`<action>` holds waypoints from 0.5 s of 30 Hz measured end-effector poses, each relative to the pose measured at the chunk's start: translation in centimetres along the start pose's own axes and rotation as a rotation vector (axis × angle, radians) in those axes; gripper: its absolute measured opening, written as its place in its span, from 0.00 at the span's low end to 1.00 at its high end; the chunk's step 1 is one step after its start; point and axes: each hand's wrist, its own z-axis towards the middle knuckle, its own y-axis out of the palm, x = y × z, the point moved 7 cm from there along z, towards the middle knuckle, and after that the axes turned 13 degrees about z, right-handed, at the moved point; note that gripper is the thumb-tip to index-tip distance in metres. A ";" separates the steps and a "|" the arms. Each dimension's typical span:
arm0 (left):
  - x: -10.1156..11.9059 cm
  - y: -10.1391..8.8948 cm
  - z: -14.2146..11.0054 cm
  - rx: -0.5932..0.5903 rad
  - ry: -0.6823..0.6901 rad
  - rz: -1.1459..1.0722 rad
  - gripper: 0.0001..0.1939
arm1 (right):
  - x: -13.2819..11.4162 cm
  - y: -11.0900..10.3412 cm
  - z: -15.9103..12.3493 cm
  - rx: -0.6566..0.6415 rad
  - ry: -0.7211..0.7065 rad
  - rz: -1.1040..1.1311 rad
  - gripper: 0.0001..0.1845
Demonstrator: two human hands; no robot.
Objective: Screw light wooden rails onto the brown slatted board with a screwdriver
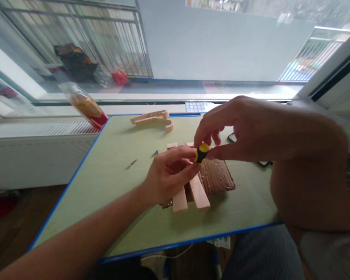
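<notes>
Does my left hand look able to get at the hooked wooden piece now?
Likely yes: nothing tall stands between the left hand and the hooked wooden piece, though the fingers must first leave the screwdriver.

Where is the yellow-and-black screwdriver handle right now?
In the head view, the yellow-and-black handle is right of centre, between both hands' fingers, above the wooden strips.

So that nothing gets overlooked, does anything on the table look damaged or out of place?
The cardboard under the wooden pieces looks worn: its edge is ragged and its top pocked. Two small metal parts lie loose beside the left hand. I see no spill.
</notes>
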 end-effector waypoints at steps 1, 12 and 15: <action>0.1 0.0 0.0 -0.001 0.004 0.004 0.13 | 0.0 0.0 0.1 0.009 0.003 -0.017 0.09; -0.1 0.1 0.0 0.006 0.012 -0.005 0.15 | 0.4 -0.1 0.3 0.082 0.068 -0.061 0.05; -0.1 0.0 0.1 0.018 -0.004 0.041 0.15 | 0.4 -0.1 0.3 0.087 0.070 -0.066 0.06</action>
